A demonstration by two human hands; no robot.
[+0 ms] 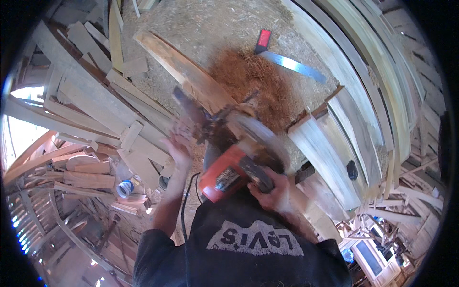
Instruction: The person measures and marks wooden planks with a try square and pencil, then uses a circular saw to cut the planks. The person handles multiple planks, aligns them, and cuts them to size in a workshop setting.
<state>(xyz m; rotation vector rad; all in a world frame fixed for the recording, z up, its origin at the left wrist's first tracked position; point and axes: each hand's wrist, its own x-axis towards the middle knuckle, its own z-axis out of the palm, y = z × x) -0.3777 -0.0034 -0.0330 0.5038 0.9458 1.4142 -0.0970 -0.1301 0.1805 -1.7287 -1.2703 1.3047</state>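
Observation:
My right hand (272, 191) is wrapped round the black handle of a red power saw (222, 177) with a round blade guard, close in front of my chest. The saw stands over the near end of a long wooden board (184, 67), which runs away to the far left. My left hand (179, 143) is held beside the saw's left side, fingers spread and somewhat blurred, with nothing seen in it. Reddish-brown sawdust (253, 81) lies heaped beyond the saw. The blade's contact with the board is hidden by the guard and motion blur.
A try square (294, 66) with a red handle lies past the sawdust. Cut planks (320, 153) are laid to the right, and stacked boards (95, 100) crowd the left. A black cord (184, 210) runs down from the saw along my front. A white and blue roll (125, 188) sits among offcuts.

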